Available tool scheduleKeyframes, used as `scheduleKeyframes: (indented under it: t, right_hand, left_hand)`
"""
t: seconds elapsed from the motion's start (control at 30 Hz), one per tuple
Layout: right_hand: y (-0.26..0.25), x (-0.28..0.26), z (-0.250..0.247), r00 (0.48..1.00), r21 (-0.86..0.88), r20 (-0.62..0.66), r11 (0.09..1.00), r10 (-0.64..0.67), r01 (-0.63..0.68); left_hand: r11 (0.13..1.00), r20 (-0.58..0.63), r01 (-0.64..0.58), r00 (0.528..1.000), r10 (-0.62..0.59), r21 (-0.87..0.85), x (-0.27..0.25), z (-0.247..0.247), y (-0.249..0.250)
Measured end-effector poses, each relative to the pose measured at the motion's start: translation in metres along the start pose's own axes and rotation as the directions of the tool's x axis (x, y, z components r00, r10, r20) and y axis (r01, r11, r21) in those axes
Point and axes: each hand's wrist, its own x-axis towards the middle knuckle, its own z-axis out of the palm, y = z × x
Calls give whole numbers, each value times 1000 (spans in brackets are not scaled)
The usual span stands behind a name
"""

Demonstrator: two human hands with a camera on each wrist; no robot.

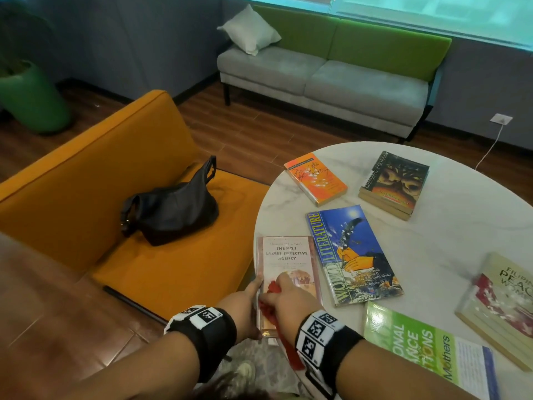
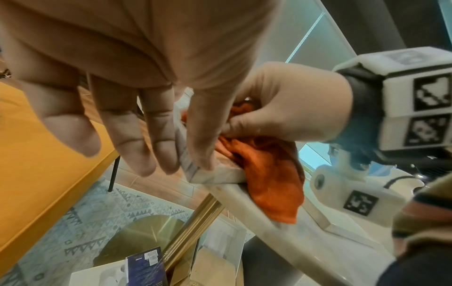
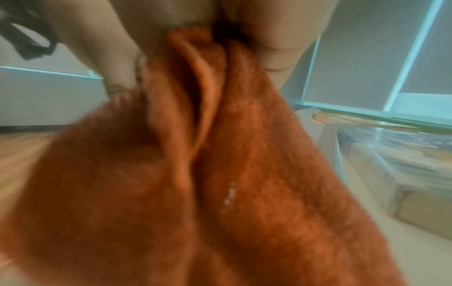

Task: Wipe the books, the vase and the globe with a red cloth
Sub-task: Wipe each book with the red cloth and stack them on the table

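A pink paperback (image 1: 285, 255) lies at the near left edge of the round white marble table (image 1: 447, 235). My right hand (image 1: 285, 295) grips a bunched red cloth (image 1: 272, 287) and presses it on the cover's lower half. My left hand (image 1: 251, 295) lies along the book's left edge. In the left wrist view its fingers (image 2: 156, 135) are straight beside the spine and its thumb is on the cover of the paperback (image 2: 215, 177). The red cloth (image 2: 269, 174) hangs over the table rim from the right hand (image 2: 281, 116). The cloth (image 3: 220, 174) fills the right wrist view. No vase or globe is in view.
Other books lie on the table: blue (image 1: 353, 255), orange (image 1: 315, 181), a dark stack (image 1: 395, 183), green (image 1: 418, 350) and cream (image 1: 501, 307). An orange sofa (image 1: 115, 174) with a black bag (image 1: 173, 209) stands left of the table. A gold pedestal (image 2: 195, 222) is under it.
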Motion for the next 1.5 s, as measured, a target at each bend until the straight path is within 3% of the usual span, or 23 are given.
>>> scheduleKeyframes:
  t: [0.13, 0.2, 0.3, 0.43, 0.5, 0.53, 0.57, 0.7, 0.77, 0.8, 0.83, 0.9, 0.97, 1.03, 1.1, 1.2, 1.3, 1.43, 1.5]
  right_hand:
    - [0, -23, 9, 993, -12, 97, 997, -69, 71]
    - [4, -28, 0, 997, 114, 44, 992, -64, 59]
    - [17, -16, -10, 989, 252, -115, 966, 92, -61]
    - [21, -23, -6, 993, 171, 11, 978, 115, -116]
    - [26, -30, -3, 996, 72, 85, 997, -26, 20]
    - [29, -29, -5, 992, 54, 89, 995, -87, 83]
    - [32, -26, -7, 995, 76, 80, 995, -65, 59]
    - [45, -15, -14, 988, 157, -151, 987, -14, 38]
    - [40, -18, -15, 996, 186, -89, 983, 11, 6]
    - [38, -20, -14, 998, 118, -65, 993, 18, -10]
    - [42, -24, -9, 999, 7, 23, 1000, -27, 27]
    - [54, -28, -1, 989, -82, 80, 988, -122, 129]
    - [59, -23, -8, 996, -57, 38, 995, -78, 80]
    - [68, -12, -10, 991, 12, -124, 998, -53, 55]
    - [72, -5, -10, 987, -9, -154, 999, -51, 50]
    - [63, -17, -5, 998, -142, 39, 989, -45, 50]
    - [72, -27, 5, 985, -135, 37, 976, -170, 174]
    - [83, -1, -5, 985, 21, -170, 1000, -16, 20]
    - [66, 1, -15, 983, 202, -143, 976, 111, -81]
  left_hand:
    - [999, -3, -6, 1000, 6, -31, 1, 1, -1]
    - [999, -2, 2, 1000, -2, -49, 2, 1, -2]
    - [999, -6, 26, 1000, -26, -44, 3, 2, -3]
    - [999, -8, 25, 1000, -25, -36, 1, 0, -1]
    - [999, -7, 15, 1000, -15, -37, 1, 0, -2]
    - [999, -6, 17, 1000, -17, -41, 1, 0, -3]
    - [999, -6, 23, 1000, -23, -46, 1, 1, -3]
    - [998, -9, 28, 1000, -28, -49, 2, 1, -4]
    - [999, -9, 23, 1000, -23, -34, 1, 0, -3]
    - [999, -8, 22, 1000, -22, -32, 0, -1, -2]
    - [999, -5, 24, 1000, -24, -34, -1, -1, -2]
    - [999, 1, 28, 1000, -28, -34, -2, -2, -2]
    - [999, 2, 27, 1000, -27, -33, -2, -1, -1]
    - [999, -3, 26, 1000, -26, -31, -1, -2, -1]
    - [999, -8, 25, 1000, -25, -27, -2, -3, -1]
    - [999, -2, 10, 1000, -10, -39, -3, -4, 0]
    - [999, 13, 2, 1000, -1, -53, -5, -5, 1]
    - [999, 15, 4, 1000, -3, -53, -9, -8, 3]
    - [999, 17, -1, 1000, 2, -46, -10, -9, 4]
